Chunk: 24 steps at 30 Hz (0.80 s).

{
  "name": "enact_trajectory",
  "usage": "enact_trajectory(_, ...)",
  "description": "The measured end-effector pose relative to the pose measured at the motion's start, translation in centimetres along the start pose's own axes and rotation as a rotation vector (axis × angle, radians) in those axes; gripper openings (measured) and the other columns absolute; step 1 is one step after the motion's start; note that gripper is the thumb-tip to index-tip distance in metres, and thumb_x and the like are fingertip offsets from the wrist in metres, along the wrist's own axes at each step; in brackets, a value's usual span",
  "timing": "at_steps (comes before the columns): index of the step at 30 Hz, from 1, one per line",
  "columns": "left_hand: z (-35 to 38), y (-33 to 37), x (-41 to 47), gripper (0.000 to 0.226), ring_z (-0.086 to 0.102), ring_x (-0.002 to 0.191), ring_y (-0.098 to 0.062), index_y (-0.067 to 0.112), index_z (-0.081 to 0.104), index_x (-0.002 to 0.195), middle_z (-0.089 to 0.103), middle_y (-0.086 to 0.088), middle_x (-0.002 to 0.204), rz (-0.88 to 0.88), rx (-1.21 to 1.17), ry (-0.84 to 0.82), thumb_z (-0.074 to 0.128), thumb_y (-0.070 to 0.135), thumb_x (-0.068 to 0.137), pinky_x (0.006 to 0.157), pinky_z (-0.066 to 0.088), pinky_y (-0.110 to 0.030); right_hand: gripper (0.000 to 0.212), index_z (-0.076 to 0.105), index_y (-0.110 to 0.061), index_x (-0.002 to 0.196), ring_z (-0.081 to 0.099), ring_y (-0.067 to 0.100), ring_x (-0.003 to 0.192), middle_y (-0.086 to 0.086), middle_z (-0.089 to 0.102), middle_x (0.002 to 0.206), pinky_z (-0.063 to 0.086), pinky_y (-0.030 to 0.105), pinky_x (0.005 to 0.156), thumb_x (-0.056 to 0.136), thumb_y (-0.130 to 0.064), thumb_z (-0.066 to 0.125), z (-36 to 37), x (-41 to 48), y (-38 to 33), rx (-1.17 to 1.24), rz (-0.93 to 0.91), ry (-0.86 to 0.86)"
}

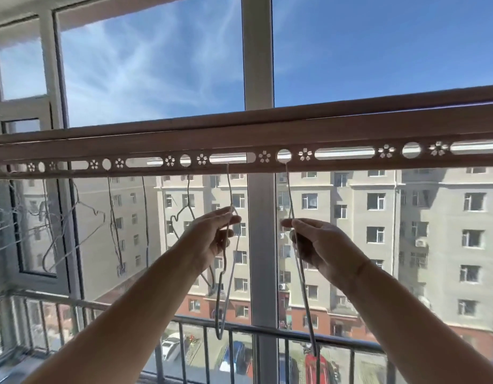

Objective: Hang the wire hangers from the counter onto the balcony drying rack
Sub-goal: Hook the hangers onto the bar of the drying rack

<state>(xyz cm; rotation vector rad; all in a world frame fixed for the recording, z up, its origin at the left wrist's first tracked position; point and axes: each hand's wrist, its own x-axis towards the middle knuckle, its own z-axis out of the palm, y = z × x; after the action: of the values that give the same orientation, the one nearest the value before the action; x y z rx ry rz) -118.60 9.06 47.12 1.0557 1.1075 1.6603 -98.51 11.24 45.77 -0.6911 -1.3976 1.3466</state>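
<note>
The drying rack bar (234,139) runs across the view at head height, pierced with round holes, slots and flower cut-outs. My left hand (212,239) pinches a thin wire hanger (228,189) whose hook sits in a slot of the bar; its body hangs down to the railing. My right hand (320,245) pinches a second wire hanger (302,273), its hook in a round hole just right of the window post. Several more wire hangers (112,212) hang from the bar to the left.
A white window post (262,245) stands behind the two hangers. A metal balcony railing (239,328) crosses below. An open window sash (37,217) is at the left. Apartment buildings and parked cars lie outside.
</note>
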Motion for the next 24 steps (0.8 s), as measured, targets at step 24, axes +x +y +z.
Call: enact_trajectory(24, -4.4, -15.5, -7.3, 0.012, 0.059, 0.073, -0.014, 0.015, 0.066, 0.096, 0.070, -0.002, 0.085, -0.160, 0.278, -0.104, 0.054, 0.015, 0.092, 0.065, 0.043, -0.027, 0.021, 0.061, -0.013, 0.107, 0.056, 0.014, 0.080, 0.001, 0.062, 0.085, 0.043, 0.026, 0.071, 0.089, -0.021, 0.057, -8.0, -8.9, 15.0, -0.049, 0.176, 0.170)
